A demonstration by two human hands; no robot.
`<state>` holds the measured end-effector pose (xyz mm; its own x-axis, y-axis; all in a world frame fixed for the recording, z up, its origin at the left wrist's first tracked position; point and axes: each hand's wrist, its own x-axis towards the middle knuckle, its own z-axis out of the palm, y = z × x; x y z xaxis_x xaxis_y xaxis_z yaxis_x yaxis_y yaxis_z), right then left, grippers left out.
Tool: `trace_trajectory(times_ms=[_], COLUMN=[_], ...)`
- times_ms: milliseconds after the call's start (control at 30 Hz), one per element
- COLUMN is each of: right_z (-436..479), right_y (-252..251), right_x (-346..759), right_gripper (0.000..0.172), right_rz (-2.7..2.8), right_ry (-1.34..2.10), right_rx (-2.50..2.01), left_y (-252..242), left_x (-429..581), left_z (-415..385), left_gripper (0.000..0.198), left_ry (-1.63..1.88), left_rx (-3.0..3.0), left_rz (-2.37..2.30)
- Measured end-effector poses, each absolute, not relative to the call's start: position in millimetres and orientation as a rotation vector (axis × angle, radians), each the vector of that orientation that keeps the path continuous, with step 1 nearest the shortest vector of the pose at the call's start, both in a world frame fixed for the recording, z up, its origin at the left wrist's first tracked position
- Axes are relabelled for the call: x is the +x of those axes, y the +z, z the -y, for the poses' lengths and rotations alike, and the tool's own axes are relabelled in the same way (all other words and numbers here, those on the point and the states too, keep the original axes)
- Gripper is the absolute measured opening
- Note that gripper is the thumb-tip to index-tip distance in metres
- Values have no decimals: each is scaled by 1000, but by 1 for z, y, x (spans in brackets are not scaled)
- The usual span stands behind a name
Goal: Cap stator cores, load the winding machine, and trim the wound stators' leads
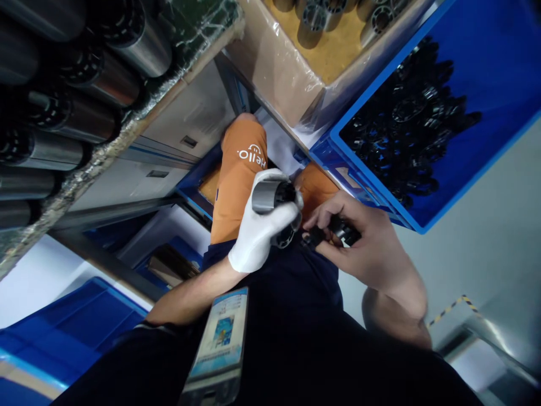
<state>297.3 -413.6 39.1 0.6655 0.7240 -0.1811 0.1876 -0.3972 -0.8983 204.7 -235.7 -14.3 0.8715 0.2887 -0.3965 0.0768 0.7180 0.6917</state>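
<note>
The metal cylinder [264,197] sits above the person's lap, in the gloved left hand [257,234], whose fingers wrap around its side with the thumb laid across near the dark slotted end. Another dark slotted end [285,238] shows just below that thumb; whether it belongs to a second cylinder cannot be told. The metal cylinder looks rigid and probably fairly heavy for its size, with a smooth wall likely to slip if oily, so a full wrap around the bare metal seems surer than a hold on the slotted end, whose thin edges may chip. The bare right hand [367,234], close beside, has its fingers curled and pinching small black parts [345,231]; their exact number is hidden. These look light and stiff, perhaps brittle at the teeth, and best held by the outer rim. To the right stands a blue bin [490,152] with a heap of black pieces [409,113], and beyond the hands a plastic-wrapped carton [274,62] bears more upright cylinders [313,25]. On the left, rows of cylinders [93,84] lie on a desk [105,149]. The bin's raised wall stands near the right hand, and a hanging badge [222,338] lies close to the left forearm.
</note>
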Motion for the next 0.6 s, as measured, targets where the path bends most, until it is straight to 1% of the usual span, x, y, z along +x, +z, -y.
trace_trajectory(times_ms=[100, 267, 333, 367, 467, 533, 600], right_z=[415, 416, 416, 416, 411, 406, 402], right_y=[44, 52, 52, 51, 48, 46, 44], right_x=[295, 292, 286, 283, 270, 264, 262], right_gripper=[35, 28, 27, 30, 50, 61, 62], right_rz=[727, 695, 692, 698, 670, 683, 719], right_ry=[753, 519, 448, 406, 283, 242, 252], right_rx=[-1772, -1765, -1790, -1791, -1809, -1816, -1823], left_y=[-8, 5, 8, 10, 15, 18, 21], left_x=[210, 216, 216, 217, 218, 219, 219], left_z=[235, 233, 234, 234, 234, 233, 233], left_gripper=[40, 25, 26, 31, 47, 47, 38], left_ry=[134, 240, 276, 287, 282, 293, 314], left_rx=[658, 730, 759, 761, 764, 784, 797], left_rz=[-614, -666, -673, -668, -626, -601, -601])
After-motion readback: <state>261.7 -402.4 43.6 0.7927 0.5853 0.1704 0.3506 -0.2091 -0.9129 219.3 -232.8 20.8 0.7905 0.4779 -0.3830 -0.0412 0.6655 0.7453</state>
